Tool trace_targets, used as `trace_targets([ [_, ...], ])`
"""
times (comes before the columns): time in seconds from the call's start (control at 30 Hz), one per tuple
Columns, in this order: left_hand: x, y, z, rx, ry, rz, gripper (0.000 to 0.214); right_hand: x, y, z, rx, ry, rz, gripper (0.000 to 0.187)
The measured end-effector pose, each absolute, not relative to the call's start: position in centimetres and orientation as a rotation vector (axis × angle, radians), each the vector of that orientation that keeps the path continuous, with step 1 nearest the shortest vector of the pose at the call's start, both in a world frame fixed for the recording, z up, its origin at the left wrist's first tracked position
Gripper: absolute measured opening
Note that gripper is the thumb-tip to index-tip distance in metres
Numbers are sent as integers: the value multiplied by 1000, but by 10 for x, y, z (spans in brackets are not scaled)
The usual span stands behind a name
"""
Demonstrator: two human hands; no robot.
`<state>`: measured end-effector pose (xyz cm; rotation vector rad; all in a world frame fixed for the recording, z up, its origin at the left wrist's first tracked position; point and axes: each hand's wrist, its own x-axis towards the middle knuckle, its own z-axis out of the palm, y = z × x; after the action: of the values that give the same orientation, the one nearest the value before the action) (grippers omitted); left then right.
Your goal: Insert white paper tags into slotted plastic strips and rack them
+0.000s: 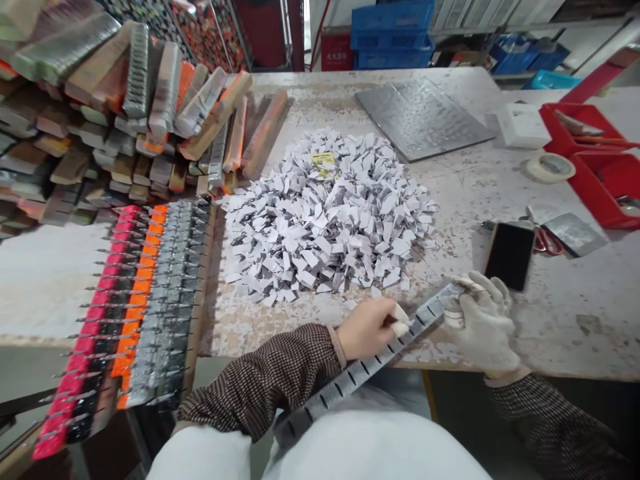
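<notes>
A long grey bar with dark slots (350,377) lies slantwise from my lap up over the table's front edge. My right hand (485,323), in a whitish glove, grips its far end. My left hand (367,330) is closed just above the bar's middle, with white covers on its fingertips. The fingertips meet close to a slot, and whatever they pinch is too small to make out. Beyond both hands spreads a large heap of small white paper-like pieces (320,227), with a yellow label (324,164) on it.
On the left stand rows of pink (100,333), orange (145,287) and grey bars (173,300) with thin spikes, below stacked worn bars (90,127). A phone (510,255), scissors (547,241), tape roll (550,167), red bins (605,180) and metal plate (425,117) occupy the right.
</notes>
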<state>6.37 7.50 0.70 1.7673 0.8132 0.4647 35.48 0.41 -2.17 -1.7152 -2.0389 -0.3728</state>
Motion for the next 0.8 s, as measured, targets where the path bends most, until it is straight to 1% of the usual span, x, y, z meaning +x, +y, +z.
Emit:
trace_targets([
  [0.13, 65, 53, -3, 2041, 687, 355, 8, 351, 6, -24, -1723, -2033, -415, 19],
  [0.23, 68, 50, -13, 2177, 650, 295, 12, 350, 10, -24, -1721, -2044, -426, 22],
  [0.43, 68, 50, -21, 2178, 643, 325, 14, 352, 17, -24, -1755, -2100, -376, 20],
  [0.57, 67, 51, -19, 2172, 648, 323, 14, 352, 20, -22, -1780, -2131, -398, 24],
  [0.8, 82, 58, -18, 2220, 688, 318, 16, 362, 19, -7, -1791, -1985, -401, 21],
])
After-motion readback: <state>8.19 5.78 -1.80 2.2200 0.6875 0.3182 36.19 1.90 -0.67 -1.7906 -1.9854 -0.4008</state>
